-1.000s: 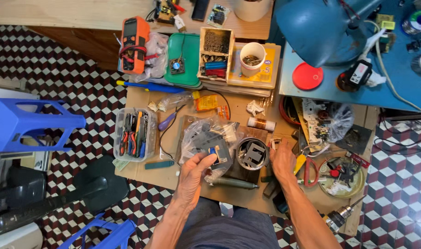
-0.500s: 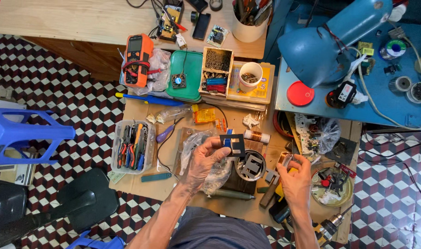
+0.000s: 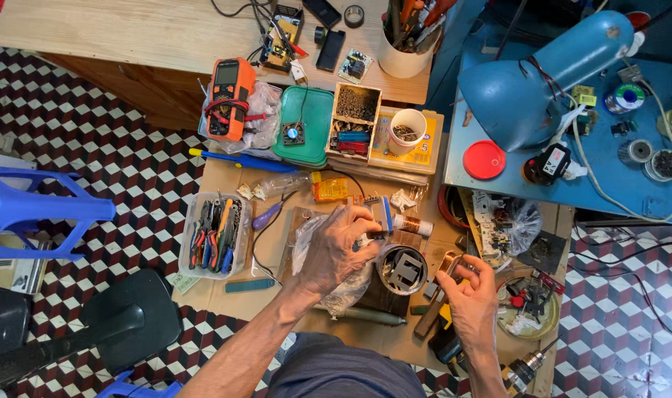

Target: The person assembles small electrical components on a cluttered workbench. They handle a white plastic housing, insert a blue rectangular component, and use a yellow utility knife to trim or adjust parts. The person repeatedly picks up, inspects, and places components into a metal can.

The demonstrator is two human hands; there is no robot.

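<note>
My left hand (image 3: 336, 250) is curled shut, pinching a small blue-edged part (image 3: 385, 216) just above the round metal tin (image 3: 404, 270) on the cluttered bench (image 3: 225, 173). My right hand (image 3: 470, 296) is loosely closed around a copper-coloured strip (image 3: 448, 263) just right of the tin. Risk as I see it: thin fingertip grip, so the part could slip into the tin or the clutter; the wrist is near the plastic bag (image 3: 306, 237) and could drag it.

Head camera looks steeply down, fairly close, over the workbench (image 3: 225, 295).
</note>
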